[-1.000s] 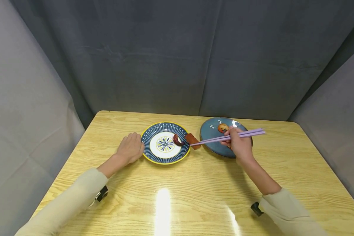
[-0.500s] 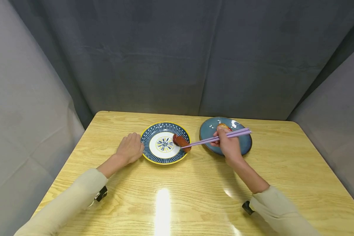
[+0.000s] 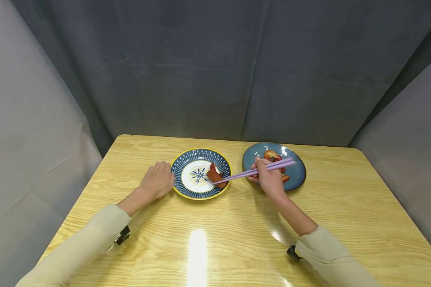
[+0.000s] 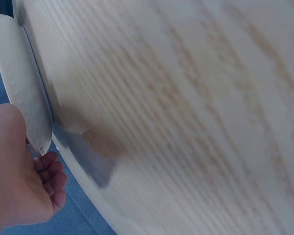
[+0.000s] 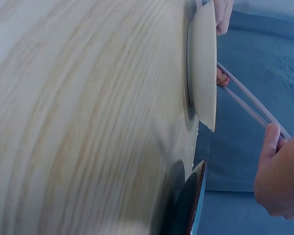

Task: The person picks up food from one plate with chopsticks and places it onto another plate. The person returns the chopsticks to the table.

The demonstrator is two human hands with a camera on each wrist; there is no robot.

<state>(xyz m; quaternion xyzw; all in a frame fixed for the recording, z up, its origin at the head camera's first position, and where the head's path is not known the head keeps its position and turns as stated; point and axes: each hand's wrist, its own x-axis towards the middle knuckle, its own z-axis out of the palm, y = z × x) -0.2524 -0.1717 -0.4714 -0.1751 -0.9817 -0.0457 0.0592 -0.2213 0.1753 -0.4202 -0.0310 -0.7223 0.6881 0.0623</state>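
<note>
My left hand [image 3: 158,179] pinches the left rim of a blue-and-white patterned plate [image 3: 181,163] with a yellow edge. In the left wrist view its fingers curl at the rim. My right hand [image 3: 269,179] holds a pair of lilac chopsticks [image 3: 248,173] pointing left over that plate. Their tips are at a reddish-brown slab of food [image 3: 215,177], apparently meat, lying low over the plate's right side. A dark red curved piece [image 3: 212,166] shows just behind the slab, partly covered. In the right wrist view the chopsticks [image 5: 252,100] straddle a food piece above the rim.
A dark blue plate [image 3: 251,153] stands to the right, partly under my right hand. On it are a browned, shrimp-like piece [image 3: 271,154] and other reddish pieces [image 3: 285,177]. A grey curtain [image 3: 186,79] hangs behind the wooden table [image 3: 158,247].
My right hand has moved left with the chopsticks, carrying the brown slab from the patterned plate's right rim to inside it. More food on the blue plate shows. My left hand stays put.
</note>
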